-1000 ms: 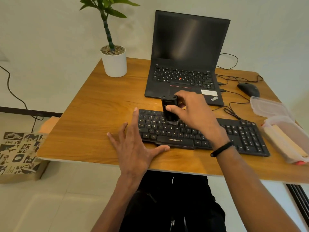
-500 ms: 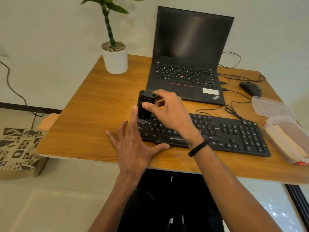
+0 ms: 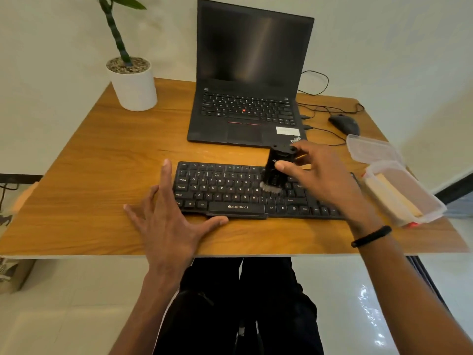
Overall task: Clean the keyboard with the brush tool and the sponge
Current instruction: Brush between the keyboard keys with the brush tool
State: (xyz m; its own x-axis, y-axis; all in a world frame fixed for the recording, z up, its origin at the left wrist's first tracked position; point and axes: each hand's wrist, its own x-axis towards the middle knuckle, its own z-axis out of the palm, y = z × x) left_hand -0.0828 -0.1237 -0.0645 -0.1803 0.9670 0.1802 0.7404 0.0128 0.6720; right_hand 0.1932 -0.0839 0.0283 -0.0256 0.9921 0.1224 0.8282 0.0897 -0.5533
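A black keyboard (image 3: 227, 192) lies near the front edge of the wooden desk (image 3: 102, 160). My right hand (image 3: 320, 175) grips a black brush tool (image 3: 275, 170) upright, its grey bristles down on the keys right of the keyboard's middle. My left hand (image 3: 169, 221) lies flat on the desk with fingers spread, its index finger along the keyboard's left end and its thumb under the front edge. A pale sponge (image 3: 394, 193) lies in an open clear plastic box (image 3: 432, 208) at the desk's right edge.
An open black laptop (image 3: 248, 80) stands behind the keyboard. A white pot with a plant (image 3: 131, 83) sits at the back left. A black mouse (image 3: 344, 124) and cables lie at the back right, with the box's clear lid (image 3: 371, 149) in front of it.
My right hand has swept the brush from the keyboard's left end to right of its middle. My left hand has stayed flat at the left end.
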